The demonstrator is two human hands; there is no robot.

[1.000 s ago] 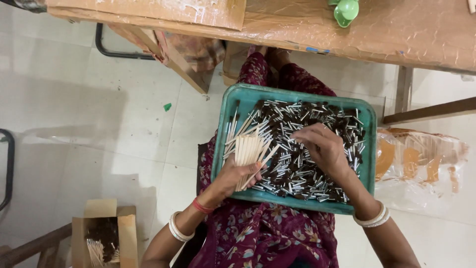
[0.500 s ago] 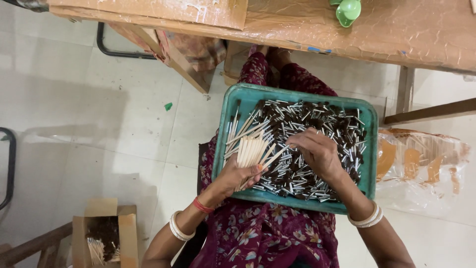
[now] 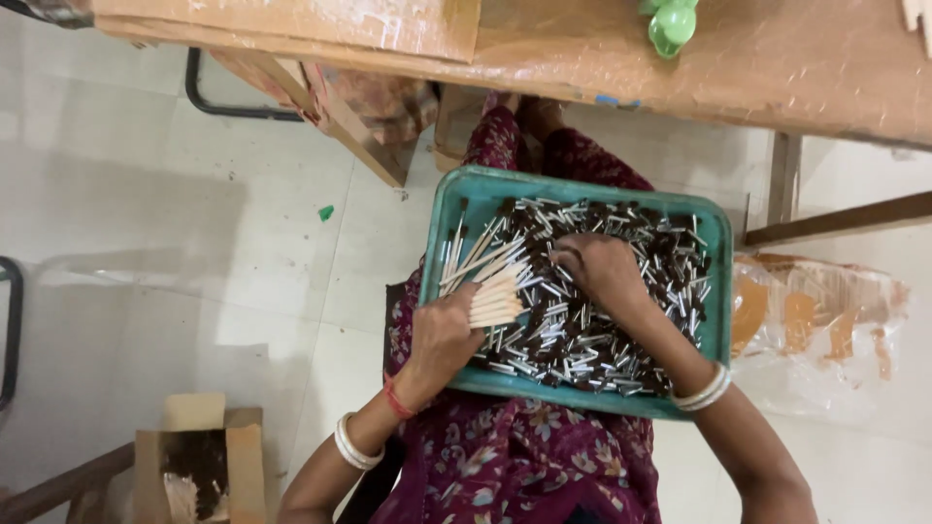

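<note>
A teal tray (image 3: 720, 281) rests on my lap, filled with several short dark sticks with silver ends (image 3: 582, 340). My left hand (image 3: 442, 335) grips a fanned bundle of thin pale sticks (image 3: 490, 286) over the tray's left side. My right hand (image 3: 602, 272) lies palm down in the middle of the pile, fingers curled among the dark sticks; whether it holds any is hidden.
A wooden table (image 3: 602, 58) runs across the top with a green plastic object (image 3: 670, 21) on it. A table leg (image 3: 782, 180) stands right of the tray. A clear plastic bag (image 3: 825, 320) lies on the floor at right. An open cardboard box (image 3: 199, 466) sits bottom left.
My right hand has slid left and up across the pile toward the bundle. My left hand and its bundle have barely shifted.
</note>
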